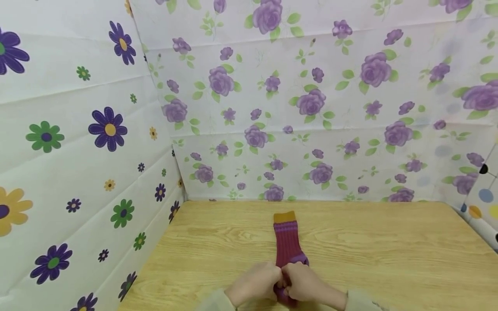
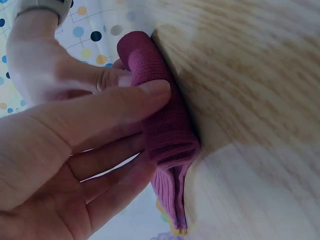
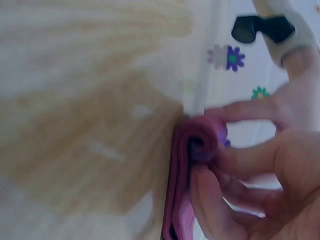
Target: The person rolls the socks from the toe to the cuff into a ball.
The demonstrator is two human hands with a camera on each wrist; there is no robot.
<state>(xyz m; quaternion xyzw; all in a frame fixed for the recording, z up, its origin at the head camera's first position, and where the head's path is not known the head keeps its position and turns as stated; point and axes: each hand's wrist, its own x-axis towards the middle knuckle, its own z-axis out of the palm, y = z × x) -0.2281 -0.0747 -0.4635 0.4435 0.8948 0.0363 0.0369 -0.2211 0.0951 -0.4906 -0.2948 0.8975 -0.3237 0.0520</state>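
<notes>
A maroon knitted sock point(image 1: 287, 242) with a mustard cuff and purple heel lies lengthwise on the table, cuff toward the back wall. Both hands are at its near end. My left hand point(image 1: 256, 280) pinches that end, its thumb on top of the knit in the left wrist view. My right hand point(image 1: 303, 280) holds the same end from the other side, close against the left. Seen from the right wrist, the end of the sock point(image 3: 196, 134) is curled into a small roll, with flat layers running on from it. Fingers partly cover the roll in the head view.
The wooden table point(image 1: 369, 246) stretches out on both sides of the sock. A wall covering with purple roses point(image 1: 311, 103) stands behind the table, and one with daisies point(image 1: 110, 129) stands at the left. A dotted sheet point(image 1: 486, 195) hangs at the right.
</notes>
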